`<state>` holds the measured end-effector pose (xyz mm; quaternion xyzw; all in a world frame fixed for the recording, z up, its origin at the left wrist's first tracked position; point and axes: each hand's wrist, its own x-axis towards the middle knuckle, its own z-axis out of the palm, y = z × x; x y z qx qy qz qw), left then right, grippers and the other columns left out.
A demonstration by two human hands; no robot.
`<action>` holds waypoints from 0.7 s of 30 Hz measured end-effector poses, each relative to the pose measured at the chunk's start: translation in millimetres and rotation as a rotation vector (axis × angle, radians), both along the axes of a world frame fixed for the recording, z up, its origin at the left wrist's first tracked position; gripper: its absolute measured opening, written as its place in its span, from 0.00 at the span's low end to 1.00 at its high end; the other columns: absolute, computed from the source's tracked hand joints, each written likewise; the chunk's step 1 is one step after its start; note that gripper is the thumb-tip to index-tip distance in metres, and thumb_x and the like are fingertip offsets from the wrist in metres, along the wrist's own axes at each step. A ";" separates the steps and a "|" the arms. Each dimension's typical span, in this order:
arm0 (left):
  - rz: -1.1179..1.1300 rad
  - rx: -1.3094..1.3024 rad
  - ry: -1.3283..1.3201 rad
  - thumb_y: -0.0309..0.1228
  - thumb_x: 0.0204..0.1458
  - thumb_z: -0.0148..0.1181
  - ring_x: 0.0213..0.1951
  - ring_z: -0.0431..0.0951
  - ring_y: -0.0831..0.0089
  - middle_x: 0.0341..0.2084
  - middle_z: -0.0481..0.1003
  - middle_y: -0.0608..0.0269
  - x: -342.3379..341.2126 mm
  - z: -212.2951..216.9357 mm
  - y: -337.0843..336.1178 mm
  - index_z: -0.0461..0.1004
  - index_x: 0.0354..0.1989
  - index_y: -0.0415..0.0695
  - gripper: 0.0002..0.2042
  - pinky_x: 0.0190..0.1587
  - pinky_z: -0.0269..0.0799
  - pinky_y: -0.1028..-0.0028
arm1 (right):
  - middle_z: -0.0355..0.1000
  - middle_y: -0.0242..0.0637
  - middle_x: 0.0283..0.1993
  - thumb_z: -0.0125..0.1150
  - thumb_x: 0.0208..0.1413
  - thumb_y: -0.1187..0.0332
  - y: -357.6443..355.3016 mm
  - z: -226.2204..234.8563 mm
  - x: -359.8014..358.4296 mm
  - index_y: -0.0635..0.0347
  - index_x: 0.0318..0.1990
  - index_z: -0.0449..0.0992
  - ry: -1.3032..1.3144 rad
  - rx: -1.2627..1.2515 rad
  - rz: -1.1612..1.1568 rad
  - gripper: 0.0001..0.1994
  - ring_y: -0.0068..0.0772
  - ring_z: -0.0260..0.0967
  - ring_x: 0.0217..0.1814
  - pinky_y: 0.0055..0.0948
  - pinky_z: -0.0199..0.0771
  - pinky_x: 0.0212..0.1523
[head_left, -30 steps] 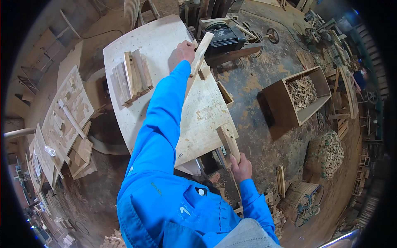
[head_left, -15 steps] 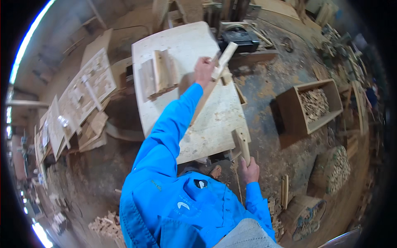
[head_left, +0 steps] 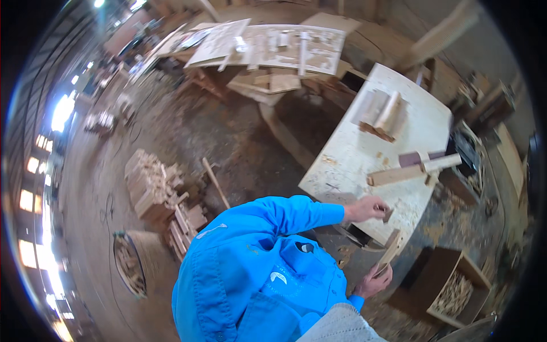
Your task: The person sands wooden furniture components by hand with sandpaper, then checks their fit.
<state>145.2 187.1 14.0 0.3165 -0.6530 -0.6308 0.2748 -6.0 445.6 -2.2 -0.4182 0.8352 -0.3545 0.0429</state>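
Near the close edge of a pale board table (head_left: 342, 159), my left hand (head_left: 367, 209) has its fingers closed on a small brown flat piece (head_left: 388, 215), its kind unclear. Lower down, my right hand (head_left: 374, 281) grips the lower end of a short wooden piece (head_left: 390, 251), whose upper end lies at the table's near right corner. Beyond my left hand, a joined wooden strip (head_left: 399, 174) rests on the board with a dark brown flat piece (head_left: 411, 158) beside it. Farther off, a few wooden lengths (head_left: 388, 113) lie side by side.
An open wooden box (head_left: 488, 283) holding offcuts stands at the lower right. A black case (head_left: 464, 154) sits past the table's right side. Cut blocks (head_left: 154, 185) are heaped at left, near a round container (head_left: 139, 251). Another board-topped table (head_left: 325, 43) holds wood pieces at the back.
The view has swung left. My left hand has left the joined wooden strip and drawn back toward my right hand, now with the small brown piece. My right hand still holds the short wooden piece.
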 end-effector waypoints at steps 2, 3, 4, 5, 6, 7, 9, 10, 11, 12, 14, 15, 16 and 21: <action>-0.131 0.108 -0.008 0.31 0.56 0.66 0.48 0.81 0.65 0.46 0.82 0.52 12.4 19.5 16.9 0.81 0.53 0.36 0.17 0.55 0.76 0.66 | 0.71 0.52 0.62 0.60 0.71 0.54 2.9 -0.9 2.0 0.68 0.65 0.72 0.120 -0.075 0.058 0.26 0.53 0.70 0.64 0.46 0.70 0.65; -0.089 0.101 -0.009 0.31 0.56 0.66 0.48 0.81 0.65 0.46 0.82 0.52 18.3 22.3 24.9 0.81 0.53 0.36 0.17 0.55 0.76 0.66 | 0.71 0.52 0.62 0.60 0.71 0.54 -4.9 8.6 8.2 0.68 0.65 0.72 0.116 -0.084 0.099 0.26 0.53 0.70 0.64 0.46 0.70 0.65; -0.112 0.113 0.012 0.30 0.55 0.67 0.48 0.81 0.66 0.45 0.82 0.53 22.3 25.3 32.3 0.81 0.53 0.35 0.18 0.54 0.77 0.66 | 0.70 0.50 0.63 0.59 0.72 0.54 -12.8 19.4 15.4 0.67 0.66 0.71 -0.147 -0.106 0.138 0.26 0.49 0.70 0.64 0.44 0.70 0.64; -0.152 0.124 0.034 0.30 0.55 0.68 0.47 0.81 0.67 0.44 0.82 0.54 22.9 30.3 37.3 0.80 0.53 0.35 0.19 0.53 0.77 0.67 | 0.70 0.48 0.64 0.58 0.73 0.53 -21.5 27.7 21.7 0.66 0.67 0.71 -0.407 -0.120 0.161 0.27 0.45 0.70 0.63 0.41 0.70 0.64; -0.130 0.118 0.037 0.30 0.55 0.68 0.47 0.81 0.67 0.44 0.82 0.54 24.4 36.4 41.7 0.80 0.53 0.35 0.19 0.53 0.77 0.67 | 0.70 0.48 0.64 0.58 0.73 0.53 -31.3 29.4 27.1 0.66 0.67 0.71 -0.407 -0.121 0.185 0.27 0.45 0.70 0.63 0.41 0.70 0.64; -0.183 0.188 0.064 0.30 0.54 0.68 0.47 0.81 0.68 0.44 0.82 0.55 25.8 43.3 45.5 0.80 0.53 0.35 0.19 0.52 0.78 0.67 | 0.71 0.47 0.63 0.57 0.74 0.55 -40.7 30.1 32.4 0.67 0.66 0.71 -0.552 -0.170 0.184 0.25 0.41 0.70 0.62 0.38 0.72 0.62; -0.210 0.247 0.095 0.30 0.54 0.69 0.47 0.81 0.69 0.43 0.82 0.57 29.9 46.4 51.6 0.80 0.53 0.35 0.19 0.51 0.78 0.68 | 0.72 0.45 0.62 0.57 0.74 0.57 -53.7 34.1 40.3 0.67 0.66 0.71 -0.701 -0.215 0.211 0.23 0.36 0.71 0.62 0.36 0.73 0.60; -0.221 0.206 0.069 0.30 0.54 0.69 0.46 0.81 0.70 0.42 0.82 0.58 26.8 44.5 54.5 0.80 0.53 0.36 0.19 0.50 0.79 0.69 | 0.74 0.44 0.59 0.56 0.75 0.57 -57.3 39.6 40.9 0.67 0.65 0.72 -0.693 -0.189 0.260 0.23 0.34 0.73 0.58 0.34 0.74 0.56; -0.240 0.169 0.044 0.29 0.54 0.69 0.46 0.81 0.71 0.42 0.82 0.59 25.3 48.4 57.1 0.79 0.53 0.36 0.19 0.49 0.79 0.69 | 0.77 0.42 0.56 0.55 0.76 0.57 -58.2 45.7 40.0 0.68 0.65 0.72 -0.682 -0.163 0.300 0.22 0.32 0.75 0.54 0.32 0.76 0.52; -0.245 0.247 0.042 0.30 0.54 0.69 0.46 0.81 0.72 0.43 0.82 0.60 30.8 61.1 60.2 0.79 0.53 0.36 0.19 0.49 0.79 0.69 | 0.77 0.42 0.56 0.55 0.76 0.57 -58.1 51.0 41.9 0.68 0.65 0.72 -0.678 -0.160 0.312 0.22 0.32 0.75 0.54 0.32 0.76 0.52; -0.249 0.203 0.062 0.30 0.54 0.69 0.45 0.81 0.71 0.42 0.82 0.59 28.8 50.3 62.7 0.79 0.54 0.36 0.20 0.49 0.79 0.68 | 0.79 0.37 0.43 0.56 0.75 0.56 -57.6 59.9 49.1 0.68 0.59 0.77 -0.620 -0.187 0.275 0.21 0.26 0.75 0.42 0.29 0.74 0.42; -0.264 0.162 0.077 0.31 0.54 0.69 0.44 0.81 0.69 0.41 0.82 0.59 28.1 45.0 62.4 0.78 0.54 0.36 0.20 0.49 0.79 0.67 | 0.79 0.37 0.43 0.56 0.75 0.56 -54.6 57.8 46.3 0.68 0.59 0.77 -0.618 -0.186 0.283 0.21 0.26 0.75 0.42 0.29 0.74 0.42; -0.263 0.162 0.079 0.31 0.54 0.69 0.44 0.81 0.69 0.41 0.82 0.59 27.7 39.6 60.2 0.78 0.54 0.36 0.20 0.49 0.79 0.67 | 0.78 0.36 0.41 0.57 0.75 0.56 -47.3 52.0 39.4 0.68 0.56 0.77 -0.619 -0.190 0.271 0.20 0.25 0.74 0.41 0.28 0.74 0.41; 0.145 -0.778 -0.065 0.36 0.56 0.70 0.57 0.73 0.46 0.54 0.73 0.45 16.6 -27.5 22.2 0.75 0.58 0.40 0.23 0.63 0.70 0.53 | 0.76 0.33 0.40 0.57 0.74 0.59 -10.7 36.9 -2.9 0.69 0.54 0.75 -0.714 -0.209 0.101 0.18 0.24 0.73 0.40 0.27 0.76 0.42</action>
